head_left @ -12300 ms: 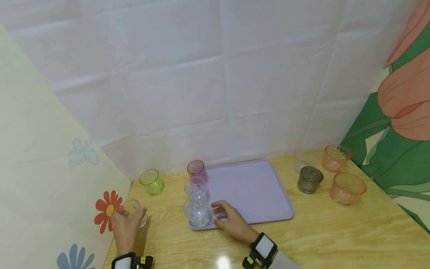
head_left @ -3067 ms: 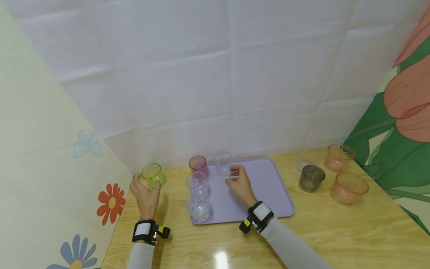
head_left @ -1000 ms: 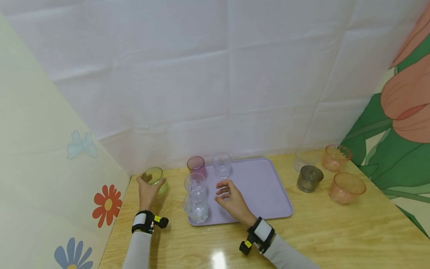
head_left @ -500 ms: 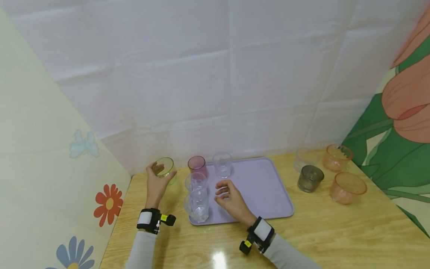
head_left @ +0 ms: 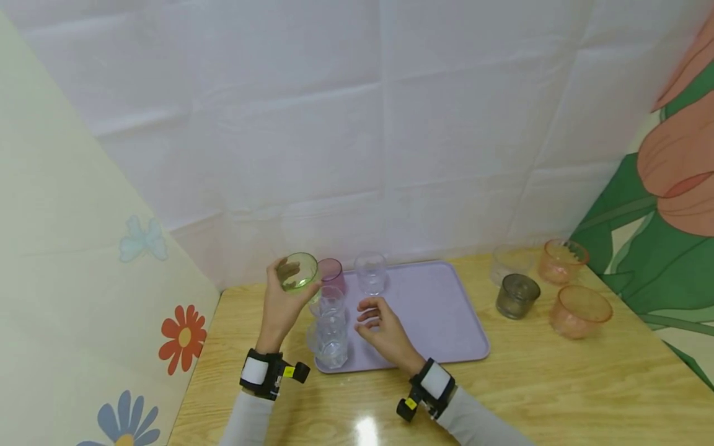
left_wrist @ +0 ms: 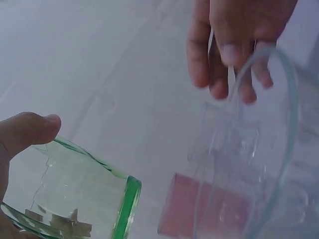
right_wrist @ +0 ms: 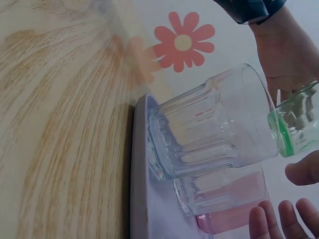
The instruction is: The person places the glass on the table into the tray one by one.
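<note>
My left hand point(head_left: 281, 310) grips a green glass point(head_left: 304, 276) between thumb and fingers, raised above the table left of the tray. In the head view the glass partly overlaps a pink glass point(head_left: 332, 271) and a clear glass behind it. The left wrist view shows the thumb on the rim of the green glass point(left_wrist: 84, 184). Over the lilac tray point(head_left: 429, 310), my right hand point(head_left: 385, 328) holds nothing, its fingers loosely bent. Beside it two clear glasses point(head_left: 330, 341) stand along the tray's left side in line with the pink one. Another clear glass point(head_left: 371, 272) stands at the back.
To the right of the tray stand a dark grey glass point(head_left: 517, 297), a clear bowl point(head_left: 509, 263) and two orange bowls point(head_left: 580, 316), one behind the other. A white cloth backdrop point(head_left: 290, 155) rises behind the table, with a flower-decorated panel on the left.
My left hand has lifted the green glass from the table's back left and carried it right, towards the tray. My right hand has drawn back from the clear glass now at the tray's back.
</note>
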The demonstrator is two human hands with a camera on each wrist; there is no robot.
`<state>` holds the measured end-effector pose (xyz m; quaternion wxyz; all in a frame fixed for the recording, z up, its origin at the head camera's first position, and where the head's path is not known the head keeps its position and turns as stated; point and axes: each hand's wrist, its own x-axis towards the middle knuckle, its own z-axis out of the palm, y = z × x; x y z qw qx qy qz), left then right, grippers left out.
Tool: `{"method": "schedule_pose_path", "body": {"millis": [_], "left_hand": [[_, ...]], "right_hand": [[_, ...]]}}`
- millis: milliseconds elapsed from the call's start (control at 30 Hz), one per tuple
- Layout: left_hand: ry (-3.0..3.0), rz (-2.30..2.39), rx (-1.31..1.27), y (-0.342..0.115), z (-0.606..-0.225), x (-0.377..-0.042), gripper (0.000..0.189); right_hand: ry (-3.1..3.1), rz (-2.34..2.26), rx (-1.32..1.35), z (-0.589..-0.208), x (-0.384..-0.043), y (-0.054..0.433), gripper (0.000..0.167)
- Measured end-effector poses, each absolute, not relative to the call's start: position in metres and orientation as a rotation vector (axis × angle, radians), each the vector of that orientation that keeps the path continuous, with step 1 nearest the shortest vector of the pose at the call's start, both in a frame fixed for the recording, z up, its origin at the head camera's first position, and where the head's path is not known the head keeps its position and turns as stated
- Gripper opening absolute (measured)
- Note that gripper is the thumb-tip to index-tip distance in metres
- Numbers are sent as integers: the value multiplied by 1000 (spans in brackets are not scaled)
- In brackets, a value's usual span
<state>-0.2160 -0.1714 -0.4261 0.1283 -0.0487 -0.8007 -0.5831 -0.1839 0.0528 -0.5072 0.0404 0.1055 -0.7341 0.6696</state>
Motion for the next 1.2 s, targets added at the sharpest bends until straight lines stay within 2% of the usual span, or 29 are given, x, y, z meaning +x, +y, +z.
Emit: {"method": "schedule_pose_path", "body": {"millis": [367,667,867,1100,1200], "left_hand": [[-2378,-1664,-276,-133,-423,-200,97],[-2375,-1735,-360,-110,-430,-197,92],[-2344,-1722,-441,-103,-437,-196,90],[-2415,-1758,-422,-95,-444,-191,104],[-2423,-1762,-437,-92,-446,-189,104]], "right_hand": [[-2213,2024,395,-505,-181,56,45],[-2249,1904,503,-501,-180,61,79],[-2259,1904,519,-498,-182,61,91],[-2280,1887,487,-494,-181,64,91],[-2271,1878,484,-495,-181,66,91]]}}
